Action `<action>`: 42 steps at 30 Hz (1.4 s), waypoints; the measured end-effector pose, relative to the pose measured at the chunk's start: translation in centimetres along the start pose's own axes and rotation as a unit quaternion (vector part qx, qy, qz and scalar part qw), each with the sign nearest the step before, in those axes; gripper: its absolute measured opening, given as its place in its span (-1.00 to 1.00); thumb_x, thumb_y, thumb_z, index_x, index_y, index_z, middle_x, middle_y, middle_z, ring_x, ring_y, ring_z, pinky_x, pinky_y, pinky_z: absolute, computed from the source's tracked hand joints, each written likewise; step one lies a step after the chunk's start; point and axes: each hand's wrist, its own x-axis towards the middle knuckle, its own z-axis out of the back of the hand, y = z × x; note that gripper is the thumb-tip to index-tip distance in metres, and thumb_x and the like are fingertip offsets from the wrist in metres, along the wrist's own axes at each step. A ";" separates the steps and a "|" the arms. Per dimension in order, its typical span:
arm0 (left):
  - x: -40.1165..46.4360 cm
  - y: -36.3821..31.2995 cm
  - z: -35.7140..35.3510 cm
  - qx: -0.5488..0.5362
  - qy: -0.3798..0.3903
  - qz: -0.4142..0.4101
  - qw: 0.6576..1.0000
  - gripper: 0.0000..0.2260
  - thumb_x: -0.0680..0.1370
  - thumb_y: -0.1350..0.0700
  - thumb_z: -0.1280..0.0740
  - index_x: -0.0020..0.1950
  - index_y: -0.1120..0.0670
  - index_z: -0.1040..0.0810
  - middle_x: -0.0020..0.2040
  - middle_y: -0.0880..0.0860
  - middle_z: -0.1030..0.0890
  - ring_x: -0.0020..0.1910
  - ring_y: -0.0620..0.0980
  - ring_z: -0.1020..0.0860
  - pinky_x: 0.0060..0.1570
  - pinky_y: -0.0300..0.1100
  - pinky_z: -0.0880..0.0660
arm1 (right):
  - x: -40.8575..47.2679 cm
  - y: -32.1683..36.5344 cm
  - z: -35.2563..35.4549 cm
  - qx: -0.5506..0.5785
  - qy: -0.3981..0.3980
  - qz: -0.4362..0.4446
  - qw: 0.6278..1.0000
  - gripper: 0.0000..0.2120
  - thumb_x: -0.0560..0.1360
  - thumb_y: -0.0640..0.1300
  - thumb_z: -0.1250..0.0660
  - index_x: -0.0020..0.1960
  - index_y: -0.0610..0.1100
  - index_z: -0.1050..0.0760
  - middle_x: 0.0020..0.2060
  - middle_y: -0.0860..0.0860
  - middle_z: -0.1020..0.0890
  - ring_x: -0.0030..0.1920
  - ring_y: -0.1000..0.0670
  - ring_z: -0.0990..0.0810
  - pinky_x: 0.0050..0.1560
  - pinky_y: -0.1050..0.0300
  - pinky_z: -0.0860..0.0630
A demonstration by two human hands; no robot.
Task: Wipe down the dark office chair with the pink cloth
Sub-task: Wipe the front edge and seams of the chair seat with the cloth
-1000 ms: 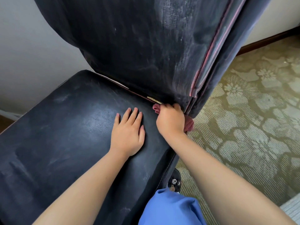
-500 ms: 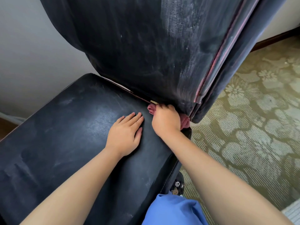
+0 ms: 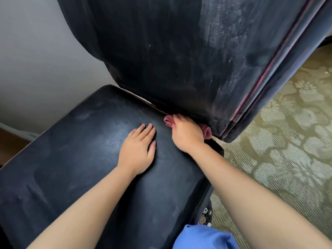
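Observation:
The dark office chair fills most of the view, its dusty seat (image 3: 80, 159) below and its tall backrest (image 3: 170, 60) above. My right hand (image 3: 186, 133) grips the bunched pink cloth (image 3: 206, 132) and pushes it into the crease where seat and backrest meet, near the chair's right edge. Only the cloth's two ends show on either side of the hand. My left hand (image 3: 138, 150) lies flat on the seat with straight fingers, just left of the right hand.
A patterned green carpet (image 3: 287, 150) covers the floor to the right of the chair. A plain pale wall (image 3: 36, 60) stands behind on the left. A blue garment (image 3: 203, 238) shows at the bottom edge.
My right hand with the cloth has slid a little to the left along the crease. The left hand has stayed flat on the seat, turning slightly.

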 end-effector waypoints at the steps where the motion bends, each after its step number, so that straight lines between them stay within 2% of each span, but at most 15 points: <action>1: 0.1 0.6 0.3 0.010 0.003 -0.027 1.000 -0.51 0.56 -0.04 0.00 0.35 0.14 -0.48 0.36 0.06 -0.48 0.35 0.12 -0.43 0.36 -0.07 -0.22 | -0.7 -0.5 0.2 0.005 0.003 0.004 1.000 -0.60 0.60 -0.10 -0.09 0.42 -0.13 -0.28 0.37 -0.03 -0.39 0.33 -0.08 -0.35 0.27 0.07 -0.32; 3: 0.3 2.0 0.7 0.027 0.007 -0.083 0.996 -0.56 0.57 -0.01 -0.05 0.32 0.14 -0.51 0.32 0.07 -0.52 0.30 0.12 -0.49 0.32 -0.07 -0.34 | -3.1 -1.5 -0.1 0.000 -0.042 0.033 0.999 -0.59 0.60 -0.10 -0.12 0.42 -0.15 -0.29 0.36 -0.05 -0.42 0.31 -0.10 -0.40 0.27 0.08 -0.34; 5: 0.5 2.7 0.5 0.017 0.007 -0.113 0.993 -0.58 0.58 0.01 -0.07 0.33 0.14 -0.51 0.33 0.05 -0.51 0.30 0.11 -0.48 0.32 -0.08 -0.33 | -4.6 -2.1 -0.8 -0.002 -0.077 0.045 0.996 -0.60 0.56 -0.16 -0.17 0.38 -0.22 -0.36 0.31 -0.11 -0.48 0.27 -0.14 -0.46 0.28 0.06 -0.36; 9: 0.3 2.9 -0.2 0.013 -0.011 -0.120 0.993 -0.58 0.59 0.02 -0.06 0.34 0.12 -0.50 0.34 0.04 -0.49 0.33 0.10 -0.46 0.32 0.01 -0.36 | -0.9 -0.6 -1.2 -0.002 -0.022 0.034 0.999 -0.62 0.57 -0.18 -0.12 0.39 -0.16 -0.32 0.31 -0.07 -0.44 0.29 -0.11 -0.39 0.25 0.06 -0.34; 13: 0.3 3.0 0.0 0.024 0.005 -0.082 0.996 -0.55 0.59 -0.01 -0.02 0.40 0.11 -0.42 0.41 0.05 -0.42 0.41 0.10 -0.37 0.40 -0.02 -0.14 | 1.7 0.4 -0.6 0.010 0.014 0.020 1.000 -0.62 0.60 -0.16 -0.08 0.41 -0.17 -0.28 0.35 -0.08 -0.40 0.31 -0.12 -0.37 0.24 0.07 -0.34; 16: 0.4 2.9 0.0 0.022 0.004 -0.044 0.999 -0.52 0.58 -0.05 0.00 0.42 0.11 -0.40 0.44 0.06 -0.37 0.44 0.09 -0.31 0.43 -0.05 -0.04 | -1.9 -0.5 -0.8 -0.012 -0.009 0.094 0.995 -0.56 0.61 -0.14 -0.09 0.46 -0.22 -0.21 0.41 -0.12 -0.34 0.38 -0.12 -0.32 0.36 0.10 -0.23; 19: 0.5 3.0 -0.5 0.016 -0.020 0.003 1.000 -0.48 0.57 -0.10 0.02 0.44 0.09 -0.37 0.47 0.03 -0.33 0.48 0.04 -0.24 0.47 -0.01 -0.04 | -2.2 -0.8 -1.1 -0.038 -0.005 0.122 0.992 -0.53 0.59 -0.15 -0.08 0.48 -0.23 -0.17 0.44 -0.13 -0.29 0.42 -0.12 -0.28 0.41 0.06 -0.19; 21: 0.6 3.0 -0.9 0.026 -0.037 0.037 0.998 -0.47 0.57 -0.11 0.04 0.44 0.09 -0.37 0.47 0.05 -0.32 0.49 0.05 -0.22 0.47 0.03 -0.05 | 0.5 0.3 -1.2 -0.032 0.020 0.102 0.994 -0.51 0.59 -0.17 -0.07 0.50 -0.19 -0.11 0.47 -0.08 -0.24 0.43 -0.09 -0.24 0.40 0.09 -0.18; 24: 0.7 2.9 -0.7 0.028 -0.063 0.125 0.990 -0.43 0.55 -0.11 0.10 0.43 0.11 -0.38 0.48 0.09 -0.30 0.50 0.09 -0.19 0.46 0.06 -0.01 | 3.9 1.8 -1.1 -0.011 0.031 0.060 0.998 -0.52 0.60 -0.17 -0.05 0.51 -0.17 -0.10 0.46 -0.05 -0.25 0.41 -0.08 -0.26 0.37 0.06 -0.26; 27: 1.0 2.7 -0.7 0.026 -0.059 0.173 0.983 -0.40 0.53 -0.11 0.14 0.44 0.11 -0.36 0.49 0.09 -0.28 0.51 0.08 -0.15 0.47 0.06 0.01 | 1.8 1.7 -1.0 -0.024 0.031 0.097 0.994 -0.50 0.59 -0.18 -0.07 0.51 -0.18 -0.09 0.47 -0.07 -0.23 0.41 -0.08 -0.24 0.39 0.11 -0.18; 29: 1.1 2.8 -0.7 0.028 -0.056 0.156 0.986 -0.41 0.54 -0.11 0.14 0.46 0.09 -0.34 0.50 0.05 -0.27 0.52 0.06 -0.14 0.48 0.07 0.00 | -0.5 1.6 -1.1 -0.024 0.019 0.138 0.990 -0.48 0.59 -0.18 -0.06 0.52 -0.18 -0.04 0.50 -0.07 -0.15 0.47 -0.06 -0.14 0.45 0.12 -0.07; 31: 1.2 2.8 -0.7 0.030 -0.046 0.145 0.988 -0.41 0.54 -0.12 0.17 0.48 0.06 -0.30 0.51 0.02 -0.25 0.52 0.04 -0.11 0.48 0.05 0.02 | -0.1 1.5 -1.3 -0.025 0.018 0.138 0.990 -0.49 0.60 -0.17 -0.04 0.53 -0.16 -0.02 0.51 -0.04 -0.12 0.49 -0.02 -0.09 0.46 0.12 -0.04; 35: 1.3 3.0 -0.4 0.022 -0.027 0.134 0.990 -0.34 0.50 -0.15 0.25 0.51 0.05 -0.24 0.53 -0.01 -0.20 0.53 0.02 -0.06 0.48 -0.02 0.07 | 5.6 3.2 -1.3 0.012 0.056 0.083 0.995 -0.52 0.60 -0.19 -0.03 0.51 -0.14 -0.11 0.48 -0.02 -0.22 0.43 -0.05 -0.23 0.38 0.03 -0.25; 38: 1.7 4.8 0.4 -0.006 -0.014 0.078 0.997 -0.35 0.51 -0.15 0.20 0.47 0.08 -0.31 0.50 0.01 -0.27 0.51 0.04 -0.15 0.46 -0.08 0.03 | 5.8 3.6 -1.0 0.010 0.064 0.070 0.995 -0.52 0.60 -0.18 -0.03 0.51 -0.13 -0.09 0.47 -0.02 -0.24 0.41 -0.07 -0.27 0.34 0.01 -0.30; 42: 2.0 7.5 1.1 -0.002 0.009 -0.015 1.000 -0.48 0.58 -0.09 0.09 0.44 0.05 -0.37 0.46 0.00 -0.34 0.48 0.04 -0.24 0.45 -0.08 -0.03 | 1.8 1.8 -0.4 -0.037 0.038 0.094 0.994 -0.49 0.60 -0.17 -0.03 0.53 -0.11 -0.01 0.51 -0.01 -0.13 0.47 -0.01 -0.15 0.40 0.17 -0.09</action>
